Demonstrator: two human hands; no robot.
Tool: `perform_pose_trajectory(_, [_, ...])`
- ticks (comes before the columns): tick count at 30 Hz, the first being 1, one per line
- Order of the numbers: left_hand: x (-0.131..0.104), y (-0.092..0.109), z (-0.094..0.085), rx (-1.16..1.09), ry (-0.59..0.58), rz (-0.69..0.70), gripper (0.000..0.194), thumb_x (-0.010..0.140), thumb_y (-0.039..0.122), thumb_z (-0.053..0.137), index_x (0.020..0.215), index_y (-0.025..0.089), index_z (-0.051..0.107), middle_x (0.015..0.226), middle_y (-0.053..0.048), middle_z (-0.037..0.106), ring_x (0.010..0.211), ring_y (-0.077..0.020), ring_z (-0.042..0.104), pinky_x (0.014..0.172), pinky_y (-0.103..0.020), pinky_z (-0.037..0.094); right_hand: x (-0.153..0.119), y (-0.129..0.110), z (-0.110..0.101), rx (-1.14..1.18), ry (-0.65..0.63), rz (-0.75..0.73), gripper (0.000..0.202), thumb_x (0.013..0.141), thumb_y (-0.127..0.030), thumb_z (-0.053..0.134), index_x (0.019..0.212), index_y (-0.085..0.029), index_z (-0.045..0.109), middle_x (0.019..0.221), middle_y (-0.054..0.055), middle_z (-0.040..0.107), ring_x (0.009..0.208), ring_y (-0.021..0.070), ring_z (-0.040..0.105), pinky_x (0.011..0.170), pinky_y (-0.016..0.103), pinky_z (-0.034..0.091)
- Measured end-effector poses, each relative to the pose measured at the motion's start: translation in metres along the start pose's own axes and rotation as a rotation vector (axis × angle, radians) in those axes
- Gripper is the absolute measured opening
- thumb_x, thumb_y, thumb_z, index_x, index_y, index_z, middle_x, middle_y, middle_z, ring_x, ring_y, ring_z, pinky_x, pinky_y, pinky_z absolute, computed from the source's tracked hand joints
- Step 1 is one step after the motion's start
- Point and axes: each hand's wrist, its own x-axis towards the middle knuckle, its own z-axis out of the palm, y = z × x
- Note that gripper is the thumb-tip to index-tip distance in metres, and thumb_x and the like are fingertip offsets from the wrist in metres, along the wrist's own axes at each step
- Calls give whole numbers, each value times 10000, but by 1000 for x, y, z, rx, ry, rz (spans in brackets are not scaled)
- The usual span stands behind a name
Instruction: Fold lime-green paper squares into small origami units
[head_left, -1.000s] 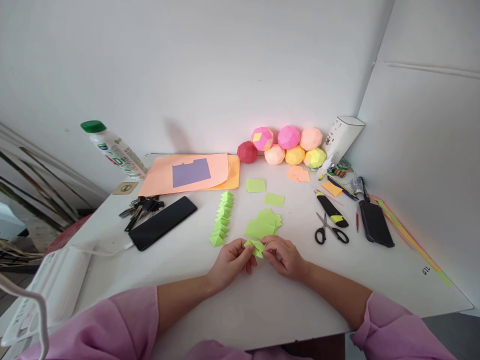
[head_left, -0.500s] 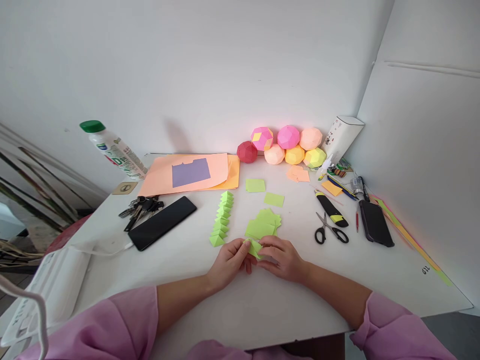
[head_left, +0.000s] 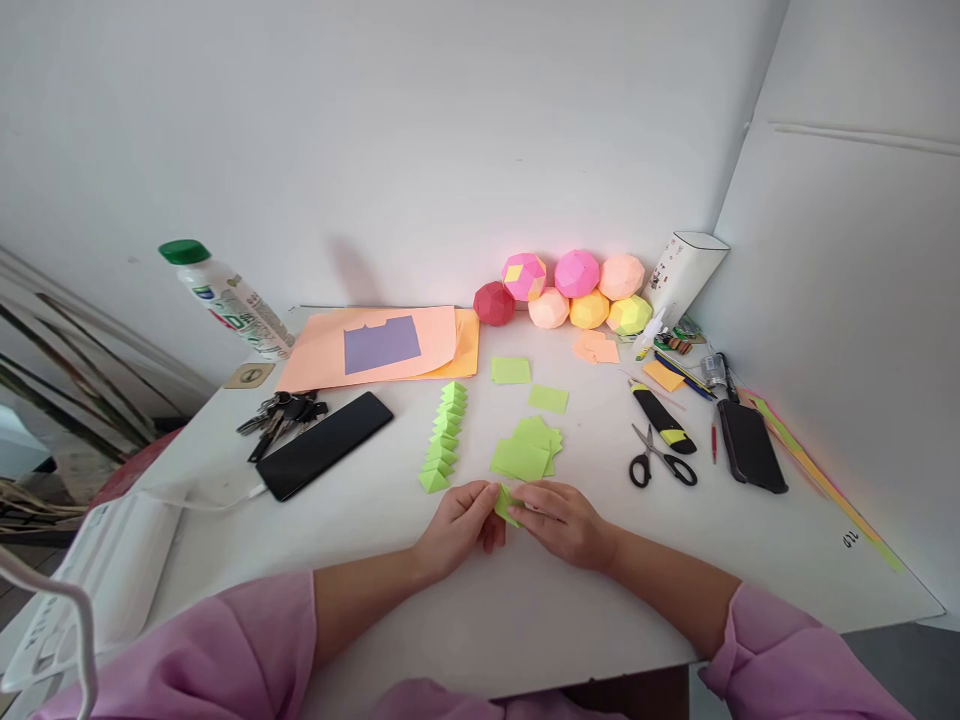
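Note:
Between my hands is a small green paper piece (head_left: 506, 506), partly hidden by the fingers. My left hand (head_left: 459, 522) pinches its left side with thumb and fingers. On the right side, my right hand (head_left: 564, 520) has its fingers closed on the same piece. Just beyond lies a loose pile of flat green paper pieces (head_left: 527, 450). A row of folded green paper units (head_left: 444, 438) stretches away to the left of the pile. Farther back are two small stacks of green paper rectangles (head_left: 511, 370).
Scissors (head_left: 660, 458), a utility knife (head_left: 663, 416) and a black phone (head_left: 752, 446) lie to the right. At left are a long black device (head_left: 325, 446), keys (head_left: 281, 415) and a bottle (head_left: 232, 305). Faceted paper balls (head_left: 577, 273) sit along the wall beside orange sheets (head_left: 315, 350).
The green piece has turned and appears narrower between my fingers. My right hand has shifted slightly left and down, its fingers closing nearer to my left hand.

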Motion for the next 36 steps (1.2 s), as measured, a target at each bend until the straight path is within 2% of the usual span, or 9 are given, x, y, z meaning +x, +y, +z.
perform_pose_trajectory(10, [-2, 4, -1, 2, -33, -31, 425, 834, 537, 420, 624, 171, 468, 429, -9, 609, 346, -89, 442, 412, -215, 342, -3, 3, -2, 25, 38, -78, 196, 821, -56, 558, 1001, -104, 619, 921, 105, 675, 888, 182, 614, 688, 299, 559])
perform_pose_trajectory(16, [0, 5, -1, -13, -61, 6, 422, 837, 524, 437, 625, 162, 487, 548, -35, 654, 423, -98, 507, 458, -224, 381, 0, 1, -3, 35, 45, -90, 174, 843, -63, 520, 979, -103, 622, 898, 107, 670, 888, 181, 612, 673, 292, 556])
perform_pose_trajectory(21, [1, 4, 0, -11, -63, 0, 377, 781, 522, 535, 675, 161, 519, 516, 9, 607, 412, -86, 486, 445, -211, 383, -1, 1, -3, 9, 0, -97, 165, 827, -72, 557, 961, -138, 628, 896, 75, 668, 907, 169, 599, 664, 281, 545])
perform_pose_trajectory(27, [0, 1, 0, 63, -24, 5, 386, 781, 529, 525, 670, 160, 517, 450, 35, 556, 358, -69, 429, 394, -190, 328, -3, 2, -2, -36, -34, -78, 163, 832, -81, 548, 935, -169, 638, 780, 45, 654, 807, 163, 587, 633, 293, 523])
perform_pose_trajectory(31, [-1, 0, 0, 135, -7, 33, 370, 802, 504, 513, 672, 159, 533, 411, 48, 517, 356, -69, 411, 400, -188, 309, -2, 2, -2, -28, -57, -77, 167, 836, -85, 537, 954, -156, 632, 755, 45, 645, 794, 162, 573, 616, 284, 510])
perform_pose_trajectory(36, [-2, -2, 0, 172, -3, 51, 358, 817, 485, 504, 676, 158, 543, 422, 39, 534, 370, -73, 425, 414, -190, 321, -1, 2, -2, -7, -92, -64, 207, 832, -79, 529, 991, -173, 620, 766, 36, 649, 770, 162, 562, 588, 281, 483])
